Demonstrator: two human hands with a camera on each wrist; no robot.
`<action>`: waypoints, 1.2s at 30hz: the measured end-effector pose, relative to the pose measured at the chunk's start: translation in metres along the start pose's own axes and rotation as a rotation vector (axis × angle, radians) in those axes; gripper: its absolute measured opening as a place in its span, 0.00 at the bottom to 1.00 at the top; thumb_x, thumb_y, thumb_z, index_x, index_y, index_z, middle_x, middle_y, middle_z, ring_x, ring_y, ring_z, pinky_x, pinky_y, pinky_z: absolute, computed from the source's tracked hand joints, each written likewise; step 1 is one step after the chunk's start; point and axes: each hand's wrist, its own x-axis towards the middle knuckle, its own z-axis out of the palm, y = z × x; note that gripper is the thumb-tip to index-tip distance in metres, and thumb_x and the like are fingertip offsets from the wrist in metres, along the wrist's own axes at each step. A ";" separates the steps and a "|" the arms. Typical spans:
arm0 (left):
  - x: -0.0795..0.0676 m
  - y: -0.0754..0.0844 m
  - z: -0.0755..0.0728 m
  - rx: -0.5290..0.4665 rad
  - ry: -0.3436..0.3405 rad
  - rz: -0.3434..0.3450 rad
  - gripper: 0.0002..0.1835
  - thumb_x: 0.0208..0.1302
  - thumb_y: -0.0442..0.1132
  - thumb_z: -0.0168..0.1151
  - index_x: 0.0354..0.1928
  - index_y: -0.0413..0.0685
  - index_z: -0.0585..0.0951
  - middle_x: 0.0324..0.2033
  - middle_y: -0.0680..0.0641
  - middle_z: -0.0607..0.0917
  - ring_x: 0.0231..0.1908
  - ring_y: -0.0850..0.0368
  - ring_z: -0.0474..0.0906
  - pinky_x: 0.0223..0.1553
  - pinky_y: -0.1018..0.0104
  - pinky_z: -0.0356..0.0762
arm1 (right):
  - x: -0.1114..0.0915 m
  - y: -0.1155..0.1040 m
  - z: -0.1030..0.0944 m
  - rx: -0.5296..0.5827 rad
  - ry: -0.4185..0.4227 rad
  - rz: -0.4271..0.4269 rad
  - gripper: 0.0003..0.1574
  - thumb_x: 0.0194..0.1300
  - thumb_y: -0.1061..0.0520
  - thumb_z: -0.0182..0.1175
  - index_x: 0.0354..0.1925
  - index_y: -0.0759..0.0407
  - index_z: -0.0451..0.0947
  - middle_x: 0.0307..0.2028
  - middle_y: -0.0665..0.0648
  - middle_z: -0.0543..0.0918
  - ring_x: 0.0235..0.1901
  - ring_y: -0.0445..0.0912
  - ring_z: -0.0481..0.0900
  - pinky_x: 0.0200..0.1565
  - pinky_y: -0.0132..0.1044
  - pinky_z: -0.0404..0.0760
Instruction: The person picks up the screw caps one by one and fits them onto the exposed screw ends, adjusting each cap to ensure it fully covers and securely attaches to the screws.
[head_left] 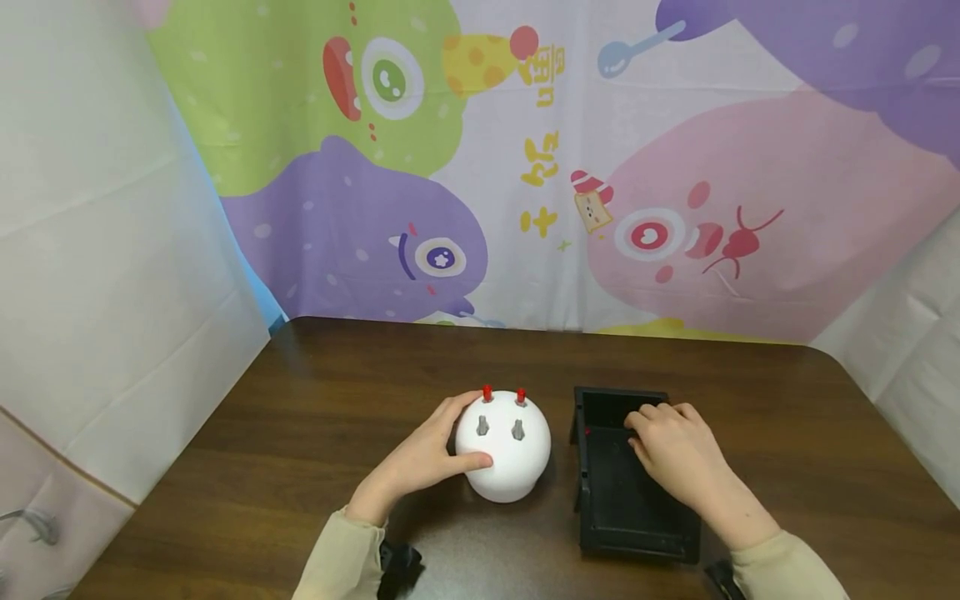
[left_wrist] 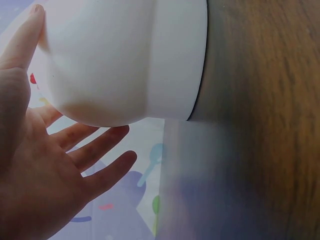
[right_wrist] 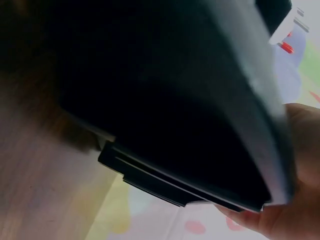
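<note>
Grasping a white dome point(head_left: 517, 475) at its left side: your left grip point(head_left: 423, 450), thumb on the front of the shell, the other fingers spread around the far side. Item, the dome itself: stands on the brown wood-grain desk point(head_left: 300, 417), to the left of a black tray point(head_left: 630, 504) and apart from it. The left wrist view gives it a rounded upper part above a straight-sided lower band.

Fittings on its top: two red pegs point(head_left: 521, 397) standing in the far row; two grey pegs point(head_left: 482, 426) in the nearer row.

Your right grip point(head_left: 675, 450): placed over the far right part of the tray, fingers bent downward; the fingertips are partly hidden, so whether they pinch anything cannot be told.

Tray: rectangular, raised walls, its long side running away from you; one small red piece point(head_left: 587, 431) at its left wall, too small to identify.

Worn by you: two pale beige sleeves point(head_left: 341, 558), each with something black at the wrist.

Behind the desk: one hanging cloth point(head_left: 540, 275), printed with green, purple and pink one-eyed creatures and yellow lettering.
</note>
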 end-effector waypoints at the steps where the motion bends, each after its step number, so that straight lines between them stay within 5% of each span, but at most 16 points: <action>1: 0.000 0.000 0.000 0.000 0.001 0.001 0.46 0.44 0.66 0.64 0.66 0.67 0.56 0.59 0.55 0.64 0.57 0.58 0.66 0.56 0.54 0.65 | 0.000 0.000 0.001 -0.008 -0.004 -0.007 0.10 0.47 0.57 0.70 0.30 0.57 0.79 0.27 0.51 0.78 0.29 0.47 0.76 0.38 0.46 0.73; 26: 0.000 -0.002 0.000 0.001 0.000 0.003 0.46 0.44 0.67 0.64 0.65 0.68 0.56 0.59 0.56 0.64 0.56 0.59 0.66 0.56 0.54 0.65 | 0.006 -0.005 0.032 -0.188 -0.078 -0.082 0.05 0.45 0.64 0.66 0.20 0.58 0.78 0.20 0.54 0.74 0.24 0.49 0.71 0.33 0.42 0.65; 36: -0.001 -0.002 0.001 0.001 0.005 0.007 0.46 0.44 0.67 0.63 0.65 0.67 0.56 0.59 0.56 0.64 0.56 0.58 0.66 0.56 0.54 0.65 | 0.004 -0.011 0.043 -0.274 0.035 -0.118 0.11 0.43 0.65 0.64 0.11 0.58 0.74 0.15 0.55 0.73 0.20 0.48 0.70 0.32 0.43 0.66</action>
